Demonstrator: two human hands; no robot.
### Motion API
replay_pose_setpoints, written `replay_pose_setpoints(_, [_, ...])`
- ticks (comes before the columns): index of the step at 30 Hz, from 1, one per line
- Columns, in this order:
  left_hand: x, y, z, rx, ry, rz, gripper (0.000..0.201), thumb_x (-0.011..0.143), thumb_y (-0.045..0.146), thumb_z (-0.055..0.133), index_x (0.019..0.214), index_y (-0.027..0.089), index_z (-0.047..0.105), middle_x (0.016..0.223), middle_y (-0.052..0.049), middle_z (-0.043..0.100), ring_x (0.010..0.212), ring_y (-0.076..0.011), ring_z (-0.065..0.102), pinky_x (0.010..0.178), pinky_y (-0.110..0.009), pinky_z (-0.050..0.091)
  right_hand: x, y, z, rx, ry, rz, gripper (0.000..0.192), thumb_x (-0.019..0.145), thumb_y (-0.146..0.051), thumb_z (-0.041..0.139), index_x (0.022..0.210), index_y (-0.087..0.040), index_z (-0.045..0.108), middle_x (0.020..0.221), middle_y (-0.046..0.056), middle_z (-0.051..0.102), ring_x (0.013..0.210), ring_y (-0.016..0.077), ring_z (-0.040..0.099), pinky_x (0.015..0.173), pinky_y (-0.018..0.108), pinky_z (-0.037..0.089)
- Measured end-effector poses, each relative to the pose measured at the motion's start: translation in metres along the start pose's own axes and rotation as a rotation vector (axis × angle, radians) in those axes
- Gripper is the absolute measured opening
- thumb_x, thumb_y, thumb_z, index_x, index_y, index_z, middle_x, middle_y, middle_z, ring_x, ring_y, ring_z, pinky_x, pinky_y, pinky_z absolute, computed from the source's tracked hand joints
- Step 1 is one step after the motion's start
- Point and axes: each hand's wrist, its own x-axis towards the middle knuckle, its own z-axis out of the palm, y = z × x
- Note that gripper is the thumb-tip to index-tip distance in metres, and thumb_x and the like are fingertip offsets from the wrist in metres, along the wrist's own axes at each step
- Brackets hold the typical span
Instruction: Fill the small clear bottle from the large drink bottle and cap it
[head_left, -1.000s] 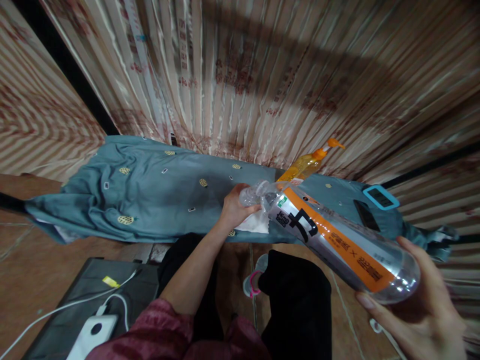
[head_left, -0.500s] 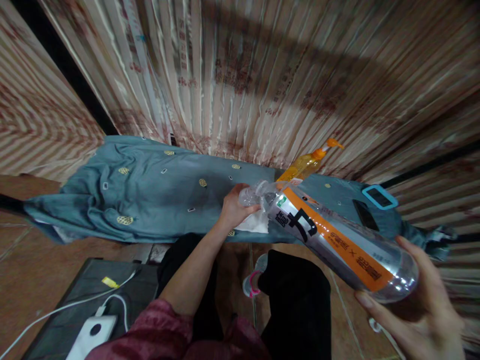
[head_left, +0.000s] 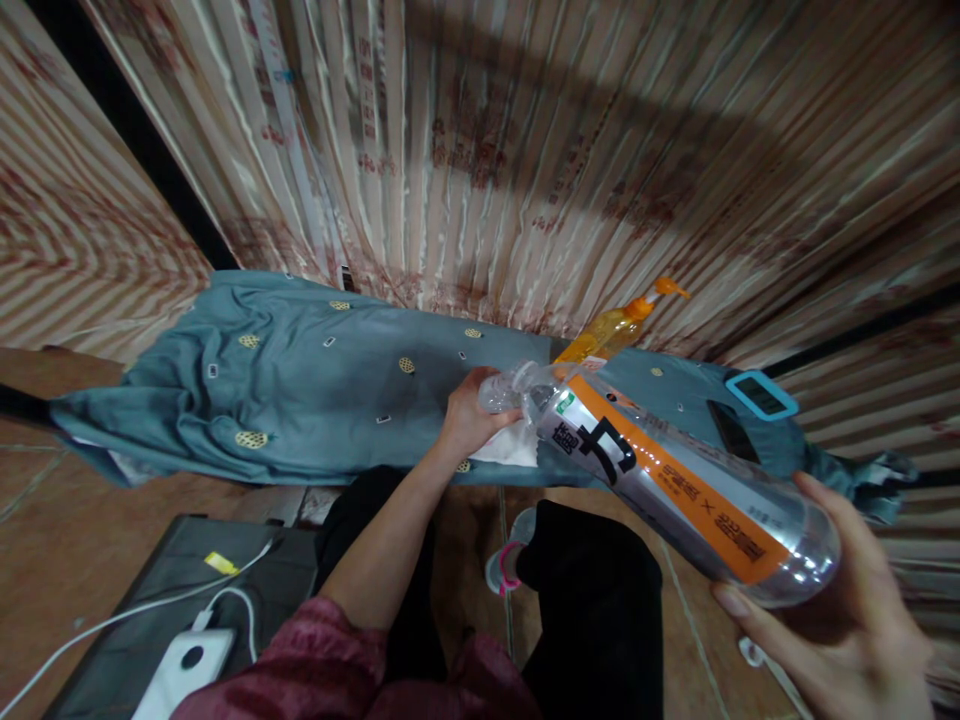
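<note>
My right hand (head_left: 840, 610) grips the base end of a large clear plastic bottle (head_left: 675, 480) with an orange and silver label. The bottle lies tilted across the view, its neck pointing left, lower than I can judge exactly. My left hand (head_left: 470, 415) is closed around a small clear plastic container (head_left: 501, 392), held mouth to mouth with the bottle's neck or just against it. Whether liquid passes between them I cannot make out. Beneath my left hand, a white tissue or cloth (head_left: 510, 447) lies on the blue-green cloth (head_left: 352, 400).
Behind the large bottle stands an orange pump bottle (head_left: 607, 335). A blue-framed digital clock (head_left: 762, 395) and a dark phone (head_left: 733, 430) rest at the right. At lower left, a white power bank (head_left: 184, 675) with a cable sits on a dark box (head_left: 142, 590). Curtains (head_left: 480, 150) hang behind.
Almost nothing differs. Both hands, the large bottle and the small container keep their places, with only a very slight shift of the whole view.
</note>
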Motion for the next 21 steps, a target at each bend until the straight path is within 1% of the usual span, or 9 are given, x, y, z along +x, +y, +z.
replay_pose_setpoints(3, [0.0001, -0.0019, 0.0007, 0.001, 0.001, 0.014, 0.058, 0.063, 0.022, 0.099, 0.113, 0.02, 0.07, 0.112, -0.008, 0.083, 0.106, -0.031, 0.081, 0.097, -0.043, 0.065, 0.0017, 0.0003, 0.0006, 0.0, -0.005, -0.026, 0.116, 0.058, -0.055, 0.1, 0.162, -0.03, 0.055, 0.158, 0.015, 0.06, 0.145, 0.0537, 0.054, 0.125, 0.086, 0.028])
replay_pose_setpoints(5, [0.0, -0.0032, 0.0012, 0.004, 0.004, 0.02, 0.057, 0.063, 0.023, 0.098, 0.113, 0.02, 0.07, 0.112, -0.007, 0.083, 0.106, -0.0304, 0.081, 0.096, -0.042, 0.065, 0.0027, 0.001, 0.0009, -0.011, 0.003, -0.053, 0.113, 0.06, -0.056, 0.099, 0.161, -0.03, 0.056, 0.157, 0.015, 0.061, 0.145, 0.0542, 0.053, 0.125, 0.087, 0.025])
replay_pose_setpoints(8, [-0.0001, -0.0041, 0.0013, 0.001, 0.01, 0.019, 0.059, 0.063, 0.024, 0.098, 0.114, 0.021, 0.07, 0.112, -0.006, 0.083, 0.106, -0.0289, 0.081, 0.096, -0.04, 0.065, 0.0028, 0.0027, 0.0001, -0.018, -0.005, -0.071, 0.111, 0.061, -0.057, 0.098, 0.16, -0.03, 0.057, 0.156, 0.015, 0.061, 0.144, 0.0551, 0.054, 0.123, 0.089, 0.026])
replay_pose_setpoints(10, [-0.0002, -0.0034, 0.0009, 0.0, 0.006, 0.013, 0.059, 0.063, 0.025, 0.098, 0.114, 0.021, 0.07, 0.112, -0.005, 0.083, 0.106, -0.0285, 0.081, 0.096, -0.039, 0.064, 0.002, 0.0035, -0.0008, -0.032, -0.01, -0.089, 0.111, 0.062, -0.057, 0.098, 0.161, -0.031, 0.056, 0.156, 0.015, 0.061, 0.143, 0.0541, 0.055, 0.123, 0.088, 0.027])
replay_pose_setpoints(14, [-0.0003, -0.0001, -0.0005, 0.016, -0.005, -0.004, 0.057, 0.063, 0.024, 0.098, 0.113, 0.021, 0.071, 0.113, -0.006, 0.083, 0.107, -0.0297, 0.081, 0.096, -0.04, 0.064, 0.0011, 0.002, 0.0001, -0.042, -0.005, -0.114, 0.107, 0.065, -0.06, 0.095, 0.161, -0.034, 0.056, 0.155, 0.012, 0.061, 0.139, 0.0478, 0.058, 0.127, 0.081, 0.032])
replay_pose_setpoints(17, [-0.0002, 0.0016, -0.001, 0.012, -0.014, -0.007, 0.056, 0.064, 0.022, 0.098, 0.113, 0.021, 0.071, 0.113, -0.007, 0.083, 0.108, -0.0306, 0.081, 0.096, -0.041, 0.064, 0.0013, 0.001, 0.0019, -0.025, -0.004, -0.102, 0.107, 0.064, -0.061, 0.096, 0.16, -0.034, 0.057, 0.154, 0.01, 0.061, 0.138, 0.0437, 0.059, 0.131, 0.074, 0.03])
replay_pose_setpoints(19, [-0.0002, 0.0018, -0.0008, 0.005, -0.014, -0.005, 0.056, 0.063, 0.022, 0.098, 0.113, 0.021, 0.072, 0.112, -0.007, 0.083, 0.107, -0.0304, 0.081, 0.096, -0.041, 0.064, 0.0013, 0.0028, 0.0014, -0.011, 0.003, -0.076, 0.11, 0.061, -0.06, 0.097, 0.16, -0.034, 0.057, 0.154, 0.01, 0.062, 0.138, 0.0443, 0.06, 0.13, 0.075, 0.031])
replay_pose_setpoints(21, [-0.0003, 0.0018, -0.0004, 0.004, -0.004, -0.007, 0.058, 0.062, 0.022, 0.099, 0.112, 0.021, 0.072, 0.112, -0.006, 0.083, 0.106, -0.03, 0.081, 0.096, -0.04, 0.065, 0.0009, 0.0067, -0.0005, 0.003, -0.006, -0.047, 0.113, 0.06, -0.058, 0.099, 0.161, -0.035, 0.055, 0.156, 0.011, 0.061, 0.143, 0.0469, 0.058, 0.128, 0.077, 0.033])
